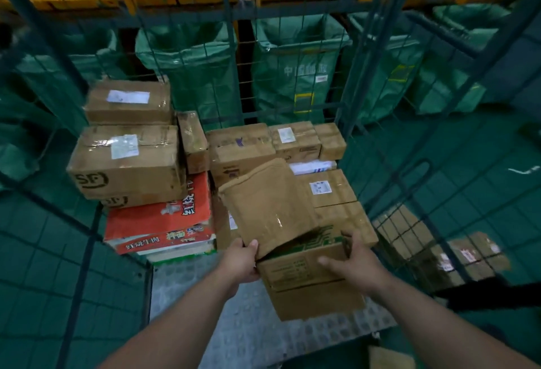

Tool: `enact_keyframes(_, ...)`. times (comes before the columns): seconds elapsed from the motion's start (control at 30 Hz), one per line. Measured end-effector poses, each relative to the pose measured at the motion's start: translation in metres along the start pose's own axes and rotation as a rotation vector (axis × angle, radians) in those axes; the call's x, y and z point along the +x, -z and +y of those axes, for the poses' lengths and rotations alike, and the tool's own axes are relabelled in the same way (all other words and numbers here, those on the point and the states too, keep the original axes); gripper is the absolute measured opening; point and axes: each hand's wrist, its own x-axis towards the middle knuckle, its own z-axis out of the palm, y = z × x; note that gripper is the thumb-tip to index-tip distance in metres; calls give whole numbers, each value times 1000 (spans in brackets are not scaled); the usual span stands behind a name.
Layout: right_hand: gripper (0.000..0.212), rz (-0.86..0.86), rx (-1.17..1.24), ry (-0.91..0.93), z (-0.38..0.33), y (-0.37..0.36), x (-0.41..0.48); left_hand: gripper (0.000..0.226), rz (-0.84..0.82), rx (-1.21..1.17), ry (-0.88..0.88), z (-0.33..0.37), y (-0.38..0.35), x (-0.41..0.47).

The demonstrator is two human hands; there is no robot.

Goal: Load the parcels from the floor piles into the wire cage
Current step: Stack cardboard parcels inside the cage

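The wire cage (231, 46) has green mesh walls and a pale metal floor, and parcels are stacked along its back. At the left stands a stack. A taped box (128, 102) with a white label is on top, and its print is too blurred to read. Under it is a larger SF box (126, 160) with the "SF" logo on its near face, and a second SF-marked box is just visible beneath. The stack rests on a red carton (159, 216) printed with Chinese characters, with "红烧牛肉" readable on its side. A narrow box (193, 141) stands upright against the stack. Right of it, lower brown boxes (240, 143) sit packed together, several with small white labels too blurred to read. The left hand (240, 260) pinches the near edge of a flat brown parcel (269, 204), thumb on top and fingers underneath. The parcel is tilted over the other boxes inside the cage. The right hand (354, 263) grips the upper corner of a printed carton (310, 278) with green markings, fingers curled over its top edge and thumb on the front face. This carton stands on the cage floor. Behind the cage hang green mail sacks (304, 81), one showing "中国邮政" in white. Past the right mesh, more labelled floor parcels (474, 254) lie on the green floor.
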Motion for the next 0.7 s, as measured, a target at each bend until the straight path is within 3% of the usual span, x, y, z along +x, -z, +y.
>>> enact_keyframes(0.27, 102, -118, 86, 0, -15, 31, 20, 21, -34, 3, 43, 29, 3, 40)
enact_keyframes(0.4, 132, -133, 2, 5, -11, 34, 26, 25, -25, -1, 17, 44, -2, 54)
enact_keyframes(0.5, 104, -132, -48, -8, -5, 34, 34, 25, 0, -6, 11, 55, -8, 61)
enact_keyframes(0.57, 112, -125, -48, -29, 2, 38, 44, 24, 22, -51, 18, 63, -17, 65)
enact_keyframes(0.63, 117, -93, -59, 49, 3, 44, 55, 25, 59, -79, 25, 68, -27, 73)
enact_keyframes(0.7, 117, 46, -305, 274, 9, 54, 70, 24, 123, -49, 47, 75, -41, 83)
